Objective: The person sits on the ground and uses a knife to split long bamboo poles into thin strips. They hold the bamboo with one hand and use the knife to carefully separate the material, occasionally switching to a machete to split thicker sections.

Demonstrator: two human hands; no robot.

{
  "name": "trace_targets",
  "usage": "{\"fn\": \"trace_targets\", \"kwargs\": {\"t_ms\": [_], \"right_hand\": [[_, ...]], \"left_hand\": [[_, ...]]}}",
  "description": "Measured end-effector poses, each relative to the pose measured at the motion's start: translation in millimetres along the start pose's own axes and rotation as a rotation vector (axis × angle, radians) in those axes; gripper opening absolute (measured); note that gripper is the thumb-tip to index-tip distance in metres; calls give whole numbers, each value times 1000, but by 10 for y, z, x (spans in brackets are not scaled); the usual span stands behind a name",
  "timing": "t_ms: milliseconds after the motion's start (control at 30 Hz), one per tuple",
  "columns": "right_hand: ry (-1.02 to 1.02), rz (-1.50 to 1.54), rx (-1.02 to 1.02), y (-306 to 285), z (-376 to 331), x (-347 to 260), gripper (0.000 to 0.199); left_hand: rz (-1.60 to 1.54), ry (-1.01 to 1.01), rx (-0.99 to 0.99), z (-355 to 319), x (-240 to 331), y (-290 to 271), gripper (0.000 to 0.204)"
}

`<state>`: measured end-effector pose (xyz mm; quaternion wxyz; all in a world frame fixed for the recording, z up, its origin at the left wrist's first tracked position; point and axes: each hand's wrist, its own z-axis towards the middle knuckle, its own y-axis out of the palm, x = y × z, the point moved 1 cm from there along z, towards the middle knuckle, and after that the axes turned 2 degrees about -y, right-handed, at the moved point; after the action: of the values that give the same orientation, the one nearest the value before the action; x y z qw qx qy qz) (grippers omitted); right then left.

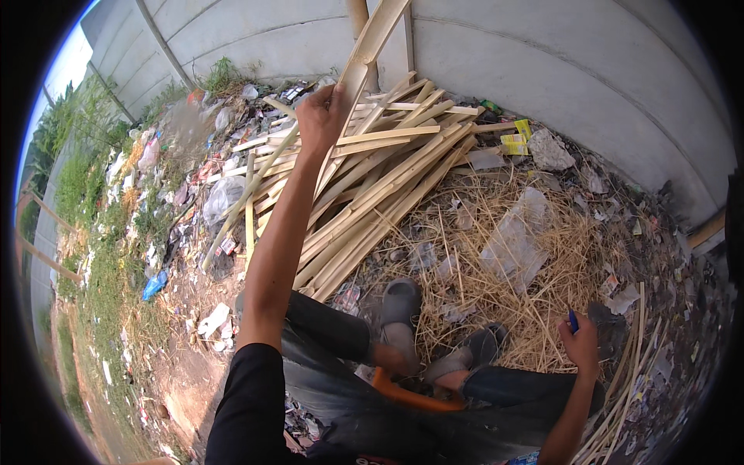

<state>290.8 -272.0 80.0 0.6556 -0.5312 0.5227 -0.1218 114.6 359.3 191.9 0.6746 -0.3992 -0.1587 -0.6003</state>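
Observation:
A long split bamboo piece (pixel 381 31) stands tilted up in front of me, with its hollow inner face and a node ridge showing. My left hand (pixel 320 120) is stretched far forward and closed around it below the node. Low at the right, beside my knee, my right hand (pixel 580 346) is closed around a slim object with a dark blue end (pixel 573 322); the fingers hide the rest of it. Beyond my left arm lies a heap of pale split bamboo (pixel 395 178), its pieces crossing at many angles.
Grey concrete panel walls (pixel 558 70) meet behind the heap. Dry straw-like shavings (pixel 496 287) and a plastic sheet (pixel 518 239) cover the ground ahead of my shoes (pixel 401 304). Thin strips (pixel 628 380) lie at the right. Litter and weeds (pixel 116 256) spread left; a rock (pixel 550 149) sits near the wall.

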Motion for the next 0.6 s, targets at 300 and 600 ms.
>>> {"fn": "trace_targets", "kwargs": {"t_ms": [300,600], "right_hand": [[-28,30,58,-22,-186,250,26],[7,1,-10,38,-254,470,39]], "left_hand": [[-163,223,22,278,1480,-296,38],[-398,110,-181,-243,1936,19,34]]}}
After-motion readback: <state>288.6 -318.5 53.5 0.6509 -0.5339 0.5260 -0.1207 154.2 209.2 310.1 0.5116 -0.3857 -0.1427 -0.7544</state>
